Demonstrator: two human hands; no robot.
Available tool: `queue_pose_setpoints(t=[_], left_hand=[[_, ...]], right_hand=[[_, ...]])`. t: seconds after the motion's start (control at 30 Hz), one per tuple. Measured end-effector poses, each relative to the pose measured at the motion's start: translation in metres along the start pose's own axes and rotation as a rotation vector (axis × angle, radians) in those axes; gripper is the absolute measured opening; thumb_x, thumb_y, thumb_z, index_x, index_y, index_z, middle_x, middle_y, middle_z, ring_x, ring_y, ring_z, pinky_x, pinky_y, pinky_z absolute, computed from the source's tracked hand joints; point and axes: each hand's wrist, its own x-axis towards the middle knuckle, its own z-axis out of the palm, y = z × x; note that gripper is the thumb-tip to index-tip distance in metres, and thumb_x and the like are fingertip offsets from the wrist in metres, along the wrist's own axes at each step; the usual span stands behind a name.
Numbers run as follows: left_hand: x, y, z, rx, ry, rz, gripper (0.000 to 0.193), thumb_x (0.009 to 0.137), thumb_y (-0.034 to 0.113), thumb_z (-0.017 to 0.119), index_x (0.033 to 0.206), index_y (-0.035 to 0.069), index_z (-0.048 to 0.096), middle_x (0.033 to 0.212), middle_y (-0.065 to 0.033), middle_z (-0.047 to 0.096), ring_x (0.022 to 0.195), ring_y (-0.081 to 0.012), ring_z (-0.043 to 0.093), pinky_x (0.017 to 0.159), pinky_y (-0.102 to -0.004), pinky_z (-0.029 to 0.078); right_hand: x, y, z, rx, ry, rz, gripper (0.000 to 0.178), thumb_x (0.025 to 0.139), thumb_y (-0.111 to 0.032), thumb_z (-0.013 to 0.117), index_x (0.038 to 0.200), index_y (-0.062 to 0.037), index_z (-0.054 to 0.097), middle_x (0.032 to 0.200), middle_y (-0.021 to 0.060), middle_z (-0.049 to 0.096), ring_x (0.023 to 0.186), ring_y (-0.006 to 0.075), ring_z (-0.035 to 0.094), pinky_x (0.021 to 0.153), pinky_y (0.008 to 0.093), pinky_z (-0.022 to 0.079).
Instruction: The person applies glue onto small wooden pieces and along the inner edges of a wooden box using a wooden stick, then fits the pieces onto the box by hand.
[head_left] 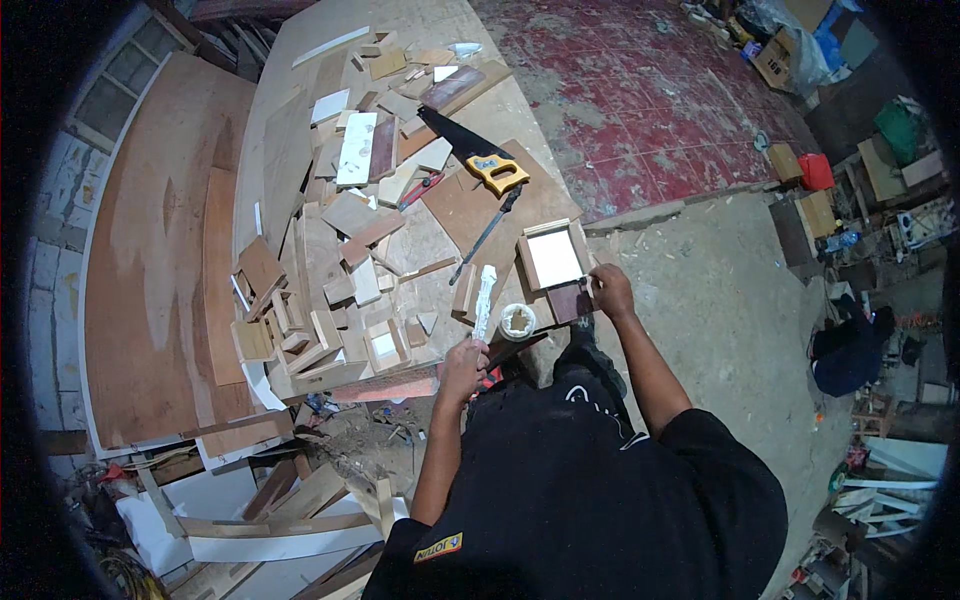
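Your left hand (463, 367) is closed around a white-smeared stick (484, 300), held upward past the table's near edge. Your right hand (612, 291) has its fingers against the lower right corner of a small wooden frame (529, 262); whether they grip it or only steady it, I cannot tell. The frame, with a white panel (553, 258) inside, lies at the near right corner of the table (430, 22), a dark wood piece (570, 302) just below it. An open tub (518, 321) stands beside that piece. In my judgement you are at a coating or gluing step, and the next move calls for a steady frame and a light, controlled stroke clear of the tub's rim. On the surface, a handsaw (492, 170) lies toward the right edge, and wood offcuts (350, 215) crowd the left half. In the room, a plywood board (160, 270) stands along the left edge; red tiled floor (640, 100) and grey concrete (690, 280) lie off the right edge.
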Motion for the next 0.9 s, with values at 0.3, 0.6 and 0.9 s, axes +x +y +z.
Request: queue_pose_setpoints(t=[0.3,0.6,0.9], left_hand=[[0.002,-0.004,-0.004,-0.008,-0.001,0.004,0.024,0.094,0.028,0.043,0.087,0.006,0.051,0.057,0.0026,0.042,0.041,-0.0041,0.035,0.036,-0.0195,0.026],[0.001,-0.002,-0.004,-0.005,0.019,0.051,0.026,0.094,0.027,0.043,0.086,0.005,0.053,0.057,0.003,0.043,0.043,-0.0044,0.036,0.037,-0.0198,0.028],[0.004,-0.004,-0.003,0.016,-0.002,0.039,0.025,0.094,0.027,0.044,0.086,0.004,0.054,0.057,0.0029,0.044,0.044,-0.004,0.037,0.038,-0.0192,0.029]], right_hand=[[-0.005,0.001,0.012,0.014,-0.052,-0.032,0.01,0.068,-0.002,0.061,0.078,-0.0027,0.061,0.079,0.0132,0.06,0.081,0.0321,0.058,0.072,0.0394,0.047],[-0.004,0.011,0.0,-0.03,-0.01,0.001,0.009,0.069,-0.002,0.06,0.078,-0.0036,0.062,0.08,0.0134,0.061,0.081,0.0317,0.058,0.072,0.0393,0.047],[0.0,0.011,0.012,-0.033,-0.111,-0.082,0.009,0.07,-0.002,0.058,0.078,-0.0041,0.062,0.082,0.0119,0.061,0.084,0.031,0.057,0.074,0.0392,0.047]])
